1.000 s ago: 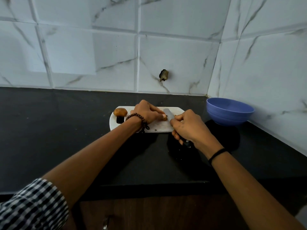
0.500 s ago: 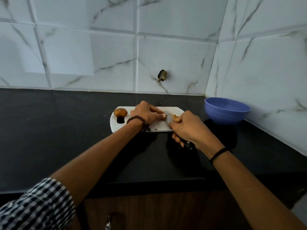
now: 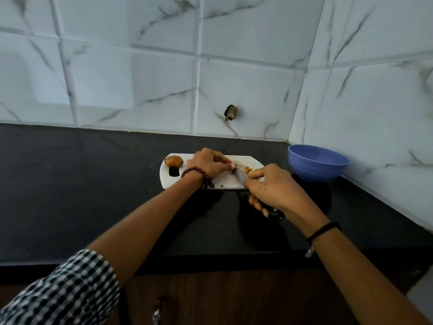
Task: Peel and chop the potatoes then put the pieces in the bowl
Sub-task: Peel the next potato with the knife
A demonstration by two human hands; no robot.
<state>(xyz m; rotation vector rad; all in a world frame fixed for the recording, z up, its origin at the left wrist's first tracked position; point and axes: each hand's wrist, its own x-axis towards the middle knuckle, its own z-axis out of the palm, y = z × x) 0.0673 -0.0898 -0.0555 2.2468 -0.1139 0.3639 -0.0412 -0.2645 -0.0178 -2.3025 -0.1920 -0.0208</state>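
Potato pieces (image 3: 248, 170) lie by the knife (image 3: 241, 176) on the board (image 3: 222, 184); right hand (image 3: 274, 186) grips its handle; left hand (image 3: 210, 164) curls its fingers down, perhaps pinning something hidden.

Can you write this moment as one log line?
step: chopping | right hand: grips knife, blade on cutting board | left hand: steadies potato piece | cut pieces: beside blade | whole potato: unpeeled, board's left end | bowl: looks empty

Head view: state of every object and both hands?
whole potato: unpeeled, on left end of cutting board.
cutting board: flat on counter.
knife: blade over the board, handle in right hand's grip.
potato pieces: cut, by the blade.
bowl: upright, no pieces seen inside.
left hand: fingertips at the blade; hold hidden.
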